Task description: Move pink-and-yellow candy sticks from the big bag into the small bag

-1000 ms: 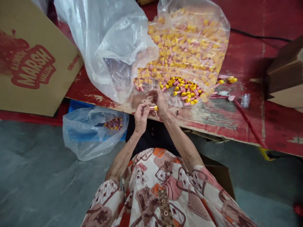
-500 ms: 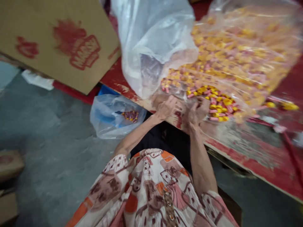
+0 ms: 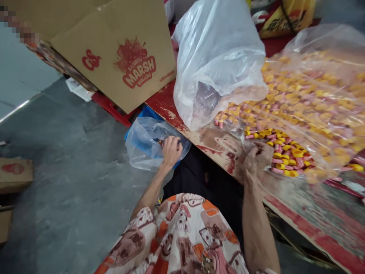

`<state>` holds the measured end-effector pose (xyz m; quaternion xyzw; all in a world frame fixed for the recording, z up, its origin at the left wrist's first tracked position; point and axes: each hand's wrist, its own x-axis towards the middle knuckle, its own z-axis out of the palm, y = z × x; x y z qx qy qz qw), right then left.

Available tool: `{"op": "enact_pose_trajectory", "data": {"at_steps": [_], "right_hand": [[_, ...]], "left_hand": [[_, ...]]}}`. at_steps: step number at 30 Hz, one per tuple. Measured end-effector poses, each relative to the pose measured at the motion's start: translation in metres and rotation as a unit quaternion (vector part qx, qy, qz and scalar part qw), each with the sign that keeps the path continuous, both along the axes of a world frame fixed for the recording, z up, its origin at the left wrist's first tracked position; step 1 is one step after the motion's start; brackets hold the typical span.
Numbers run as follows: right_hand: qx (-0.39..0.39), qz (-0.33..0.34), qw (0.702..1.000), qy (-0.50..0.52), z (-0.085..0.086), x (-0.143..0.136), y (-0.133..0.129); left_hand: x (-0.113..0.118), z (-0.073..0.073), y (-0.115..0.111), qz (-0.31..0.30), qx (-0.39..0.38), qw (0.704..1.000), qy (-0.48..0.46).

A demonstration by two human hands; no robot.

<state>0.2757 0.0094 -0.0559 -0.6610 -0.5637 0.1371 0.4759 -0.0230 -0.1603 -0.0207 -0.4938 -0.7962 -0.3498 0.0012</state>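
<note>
My left hand [image 3: 172, 149] hangs over the clear bag [image 3: 145, 154] that lines a blue bin [image 3: 148, 114] beside the table. Its fingers are curled downward, and I cannot make out what is between them. A few small coloured pieces show past the hand inside the bag. My right hand [image 3: 258, 156] rests at the table's near edge with its fingers bent together, just left of a heap of small pink pieces with yellow caps [image 3: 288, 156]. Whatever its fingertips pinch is hidden. A large clear plastic bag [image 3: 322, 95] full of the same pieces lies open behind the heap.
A white translucent bag [image 3: 219, 57] stands on the worn red table [image 3: 310, 213]. Left of it is a big cardboard carton [image 3: 111, 64] with red marshmallow print. Smaller cartons [image 3: 15, 175] sit on the grey floor at far left. A yellow printed bag [image 3: 291, 19] lies at the back.
My left hand has moved off the table, left and down, to over the lined bin. My right hand stays by the heap. The whole view has shifted, with things appearing further right.
</note>
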Motion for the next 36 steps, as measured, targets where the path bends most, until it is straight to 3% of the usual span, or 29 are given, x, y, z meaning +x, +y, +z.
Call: {"op": "enact_pose_trajectory", "data": {"at_steps": [3,5,7,9,13,15,17,20,22,26,30,33,36], "right_hand": [[0.004,-0.013,1.0,-0.014,0.0,-0.002,0.004],[-0.006,-0.018,0.998,-0.052,0.001,-0.002,0.012],[-0.022,-0.002,0.994,-0.111,0.004,-0.002,0.022],[-0.043,0.034,0.984,-0.171,0.007,0.0,0.031],[-0.074,0.08,0.965,-0.24,0.012,0.011,0.039],[-0.062,0.092,0.959,-0.261,0.014,0.019,0.036],[-0.036,0.105,0.954,-0.277,0.015,0.025,0.03],[-0.025,0.156,0.943,-0.292,0.02,0.028,0.023],[-0.042,0.195,0.932,-0.302,0.024,0.028,0.025],[-0.041,0.2,0.929,-0.307,0.028,0.031,0.035],[-0.016,0.173,0.94,-0.292,0.023,0.034,0.032],[-0.027,0.194,0.947,-0.254,0.025,0.029,0.024],[-0.036,0.237,0.965,-0.105,0.041,0.02,0.014]], "left_hand": [[-0.034,0.001,-0.013,0.022,0.007,1.0,-0.002],[-0.042,0.001,0.006,-0.018,0.044,0.999,-0.023],[-0.042,0.001,0.047,-0.075,0.071,0.994,-0.041],[-0.039,-0.002,0.103,-0.112,0.069,0.99,-0.051],[-0.035,-0.016,0.214,-0.071,0.02,0.995,-0.066],[-0.036,-0.026,0.248,-0.047,0.004,0.996,-0.073],[-0.038,-0.036,0.265,-0.039,0.0,0.996,-0.085],[-0.044,-0.042,0.267,-0.052,0.029,0.992,-0.108],[-0.046,-0.036,0.258,-0.061,0.068,0.988,-0.124],[-0.037,-0.008,0.22,-0.078,0.112,0.976,-0.171],[-0.01,0.015,0.173,-0.131,0.094,0.954,-0.251],[0.018,0.018,0.153,-0.161,0.057,0.913,-0.371],[0.045,0.018,0.146,-0.205,0.042,0.848,-0.486]]}}
